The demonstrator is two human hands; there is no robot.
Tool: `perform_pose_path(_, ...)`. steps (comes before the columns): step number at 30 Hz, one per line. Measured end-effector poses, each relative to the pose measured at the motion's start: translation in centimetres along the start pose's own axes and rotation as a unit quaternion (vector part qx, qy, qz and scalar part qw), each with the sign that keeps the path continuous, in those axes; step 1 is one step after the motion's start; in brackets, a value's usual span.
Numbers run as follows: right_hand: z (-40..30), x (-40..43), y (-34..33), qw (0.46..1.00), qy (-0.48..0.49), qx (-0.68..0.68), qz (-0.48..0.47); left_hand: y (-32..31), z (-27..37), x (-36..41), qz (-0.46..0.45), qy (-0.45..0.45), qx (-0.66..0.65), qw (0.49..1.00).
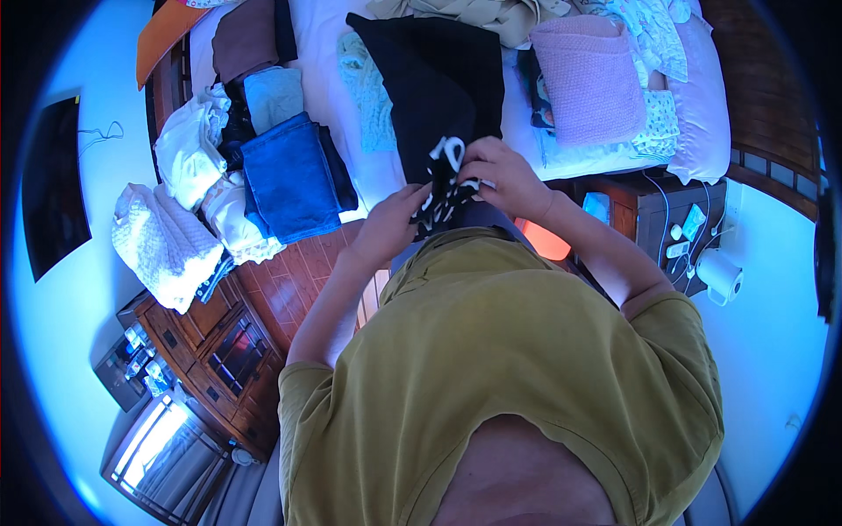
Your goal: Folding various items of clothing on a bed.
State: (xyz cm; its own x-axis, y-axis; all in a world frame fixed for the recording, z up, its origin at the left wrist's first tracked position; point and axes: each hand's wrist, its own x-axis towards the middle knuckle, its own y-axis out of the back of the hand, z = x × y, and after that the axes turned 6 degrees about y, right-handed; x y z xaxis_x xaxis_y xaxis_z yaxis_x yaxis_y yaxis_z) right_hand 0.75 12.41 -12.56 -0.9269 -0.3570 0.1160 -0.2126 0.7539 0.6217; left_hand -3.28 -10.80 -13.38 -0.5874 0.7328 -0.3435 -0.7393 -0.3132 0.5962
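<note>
A black cloth garment (pixel 441 79) lies spread on the bed before me, its near end narrowing towards my body. At that end is a bunched black-and-white patterned piece of fabric (pixel 442 205), with a white loop standing up from it. My left hand (pixel 391 220) grips the patterned fabric from the left. From the right, the fingers of my right hand (pixel 506 177) pinch it just below the loop. Whether the patterned piece is joined to the black garment cannot be told. A pale green knit (pixel 365 92) lies partly under the black garment.
Folded blue jeans (pixel 289 177), a white garment (pixel 191 148) and a white quilted cloth (pixel 164 243) are piled at the left. A folded pink knit (pixel 589 82) lies on the bed (pixel 585 161) at right. Beside it stands a dark nightstand (pixel 677 204) with cables.
</note>
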Motion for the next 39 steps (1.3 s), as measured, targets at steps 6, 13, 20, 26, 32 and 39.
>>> perform_pose_path(6,-1.7,2.5,2.4,0.989,0.133,-0.067,0.022,4.9,1.6,0.3,-0.091,0.022,0.105,0.99)
perform_pose_path(13,-1.9,4.6,4.7,0.991,0.038,0.06,-0.112,10.6,4.0,-0.4,0.037,0.004,0.066,0.997)
perform_pose_path(20,-8.4,12.0,16.1,0.966,0.161,0.093,0.178,22.2,8.6,1.3,0.227,-0.126,-0.178,0.949)
perform_pose_path(26,-18.1,15.0,22.6,0.915,0.304,0.18,0.192,25.2,12.8,-0.4,0.321,-0.233,-0.266,0.879)
perform_pose_path(32,-20.4,15.2,23.3,0.886,0.343,0.236,0.206,25.0,15.0,1.5,0.314,-0.324,-0.416,0.789)
perform_pose_path(39,-14.3,14.1,20.0,0.854,0.218,0.45,0.143,25.1,17.2,1.5,0.376,-0.282,-0.393,0.79)
